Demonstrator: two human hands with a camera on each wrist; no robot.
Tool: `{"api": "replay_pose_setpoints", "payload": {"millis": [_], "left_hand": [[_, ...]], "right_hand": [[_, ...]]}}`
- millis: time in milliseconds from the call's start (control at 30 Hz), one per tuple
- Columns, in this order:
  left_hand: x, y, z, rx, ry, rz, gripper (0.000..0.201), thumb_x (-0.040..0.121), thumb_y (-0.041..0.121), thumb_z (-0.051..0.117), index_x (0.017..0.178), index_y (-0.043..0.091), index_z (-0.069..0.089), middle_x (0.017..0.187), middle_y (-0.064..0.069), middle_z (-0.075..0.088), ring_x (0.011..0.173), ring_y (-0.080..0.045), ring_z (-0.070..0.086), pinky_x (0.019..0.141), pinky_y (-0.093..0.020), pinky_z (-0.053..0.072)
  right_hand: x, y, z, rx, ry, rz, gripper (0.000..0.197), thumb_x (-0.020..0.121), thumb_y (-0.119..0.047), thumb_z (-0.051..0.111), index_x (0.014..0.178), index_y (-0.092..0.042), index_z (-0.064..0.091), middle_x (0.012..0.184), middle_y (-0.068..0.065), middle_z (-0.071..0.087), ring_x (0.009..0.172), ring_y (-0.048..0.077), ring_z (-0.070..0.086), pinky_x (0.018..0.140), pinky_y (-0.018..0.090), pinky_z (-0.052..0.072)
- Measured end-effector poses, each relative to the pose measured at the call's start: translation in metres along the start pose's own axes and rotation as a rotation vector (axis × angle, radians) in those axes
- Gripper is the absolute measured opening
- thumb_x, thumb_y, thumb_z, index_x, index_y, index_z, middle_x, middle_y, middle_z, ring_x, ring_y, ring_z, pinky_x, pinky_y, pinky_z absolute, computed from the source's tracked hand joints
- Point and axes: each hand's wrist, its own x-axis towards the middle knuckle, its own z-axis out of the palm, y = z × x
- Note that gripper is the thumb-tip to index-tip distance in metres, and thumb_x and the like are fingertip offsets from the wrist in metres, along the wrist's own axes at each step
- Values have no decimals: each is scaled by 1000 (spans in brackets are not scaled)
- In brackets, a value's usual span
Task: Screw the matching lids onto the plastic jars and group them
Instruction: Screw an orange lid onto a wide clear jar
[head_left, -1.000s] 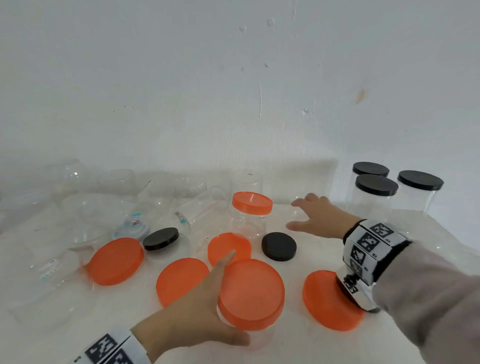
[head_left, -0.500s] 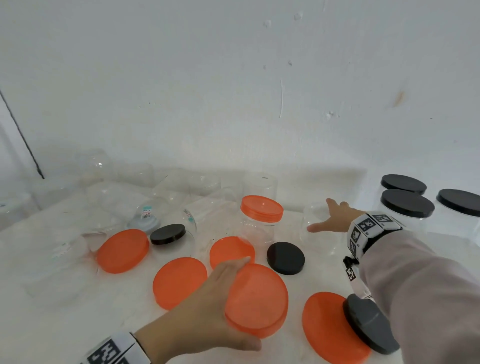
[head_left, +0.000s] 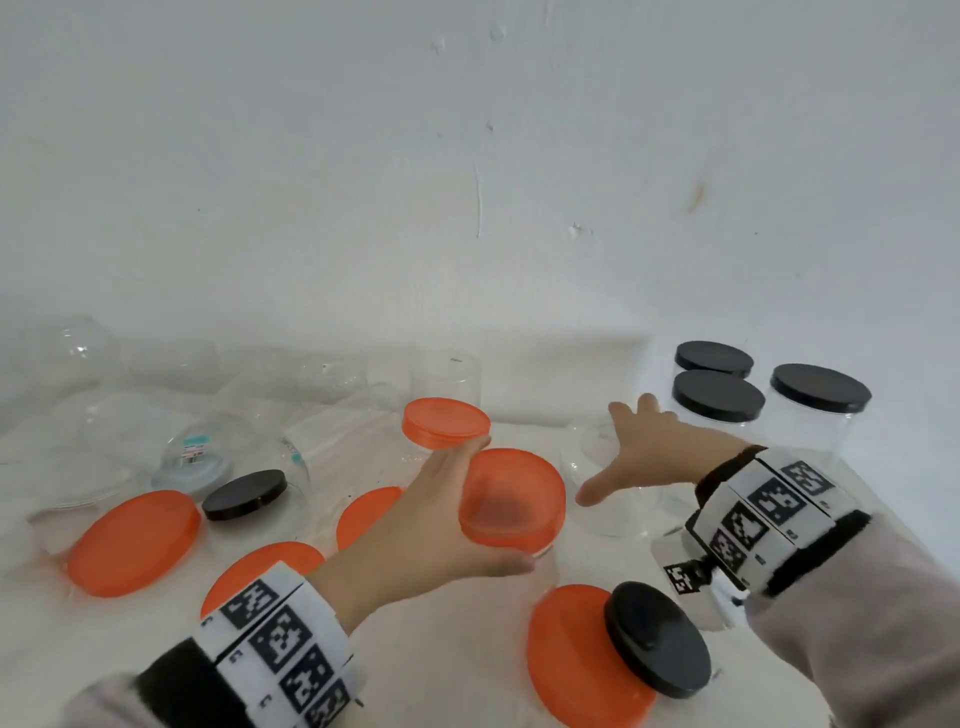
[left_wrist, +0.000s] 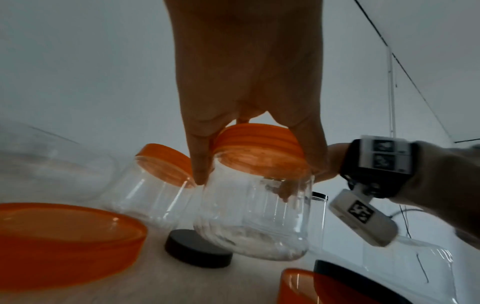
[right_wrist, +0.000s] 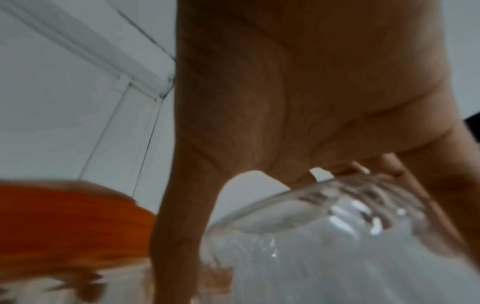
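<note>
The left hand (head_left: 415, 525) grips the orange-lidded jar (left_wrist: 257, 207) by its lid, tilted: light, thin-walled, slick. The right hand (head_left: 644, 452), fingers spread, seemingly rests on a clear open jar (right_wrist: 324, 236), best held around the rim.

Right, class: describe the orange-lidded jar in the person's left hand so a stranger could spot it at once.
Start at the white wall and drop to the table's middle. There the left hand grips a clear plastic jar with an orange screw lid by its lid. It alone is lifted and tilted; the other orange-lidded jar stands behind it.

Bare surface (head_left: 457, 639) between loose orange lids (head_left: 134, 540) — passable; clear jars (head_left: 171, 415) crowd rear left, black-lidded jars (head_left: 719, 397) block rear right.
</note>
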Motion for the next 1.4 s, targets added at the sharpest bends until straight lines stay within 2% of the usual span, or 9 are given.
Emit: {"api": "replay_pose_setpoints", "payload": {"millis": [233, 333, 467, 567, 700, 833, 967, 1167, 1400], "left_hand": [[78, 23, 24, 23, 72, -32, 108, 67, 55, 79, 150, 27, 15, 147, -2, 25, 126, -16, 35, 91, -27, 32], [106, 33, 39, 83, 37, -44, 105, 71, 56, 76, 149, 22, 15, 144, -6, 25, 125, -22, 38, 90, -29, 34], [132, 41, 56, 211, -44, -67, 105, 74, 52, 76, 149, 18, 13, 146, -10, 19, 131, -31, 34, 104, -41, 38], [144, 43, 64, 300, -41, -97, 104, 74, 50, 76, 149, 13, 13, 146, -11, 21, 131, -33, 31, 103, -42, 37], [155, 44, 64, 335, -18, -130, 101, 74, 52, 76, 146, 10, 19, 141, -15, 26, 127, -34, 39, 101, -41, 40], [156, 43, 65, 371, -41, -133, 93, 80, 49, 72, 146, 9, 20, 142, -15, 28, 126, -35, 40, 101, -42, 40], [145, 39, 62, 550, -91, -58, 93, 86, 47, 65, 150, 7, 11, 155, -18, 11, 143, -37, 13, 113, -43, 27], [93, 34, 59, 676, -259, 273, 92, 91, 53, 53, 153, 12, 0, 161, -5, -12, 147, -22, -19, 119, -37, 7], [20, 23, 73, 449, -652, 93, 111, 71, 78, 56, 154, 25, 5, 159, 10, 9, 145, -11, 15, 117, -31, 18]], "right_hand": [[-66, 33, -2, 179, 167, 24, 94, 59, -62, 77, 127, -17, 30, 113, -4, 26, 105, 18, 36, 68, 26, 36], [-81, 43, 5, 248, 186, 16, 94, 60, -60, 77, 129, -19, 27, 117, -6, 25, 109, 18, 36, 77, 28, 39], [-96, 54, 15, 381, 122, -15, 112, 57, -59, 78, 141, -44, 5, 113, -14, 21, 114, 16, 38, 85, 29, 43], [-105, 62, 22, 419, 108, -43, 106, 51, -58, 79, 131, -53, 9, 105, -25, 20, 107, 11, 42, 81, 24, 44], [-112, 69, 31, 471, 120, -57, 109, 46, -60, 78, 133, -49, 12, 107, -35, 19, 111, 5, 39, 78, 19, 41], [-115, 71, 36, 506, 164, -47, 110, 56, -55, 83, 139, -43, 11, 114, -25, 24, 116, 4, 34, 79, 15, 37], [-119, 69, 38, 606, 187, -48, 100, 62, -46, 80, 138, -45, 15, 121, -27, 21, 97, -10, 46, 63, 8, 43], [-118, 65, 37, 751, 256, -17, 94, 47, -61, 73, 127, -45, 28, 111, -31, 28, 97, -1, 47, 71, 15, 41], [-122, 71, 40, 1058, 161, 63, 75, 49, -59, 75, 105, -18, 48, 105, 0, 50, 103, 19, 57, 95, 44, 52]]}}
